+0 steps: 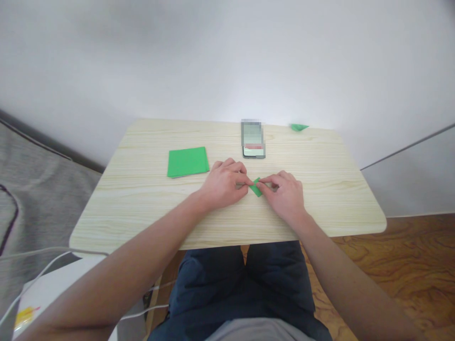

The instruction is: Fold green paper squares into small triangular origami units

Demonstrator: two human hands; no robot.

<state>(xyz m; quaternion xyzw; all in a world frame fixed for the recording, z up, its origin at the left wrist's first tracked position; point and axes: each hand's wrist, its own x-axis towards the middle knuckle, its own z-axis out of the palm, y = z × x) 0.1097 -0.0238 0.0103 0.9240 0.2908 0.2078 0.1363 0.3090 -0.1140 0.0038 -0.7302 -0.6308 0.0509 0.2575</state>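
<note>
A small folded piece of green paper [256,190] lies at the middle of the table, between my two hands. My left hand [227,183] pinches its left corner with thumb and forefinger. On the other side, my right hand [284,193] grips the right edge, also between thumb and forefinger. The fingers cover parts of the paper, so its full shape is hidden.
A stack of green paper [187,162] rests on the pale wooden table [142,199] to the left. Behind my hands lies a phone [253,139]. A folded green paper piece [299,127] sits at the back right, by the white wall [227,61].
</note>
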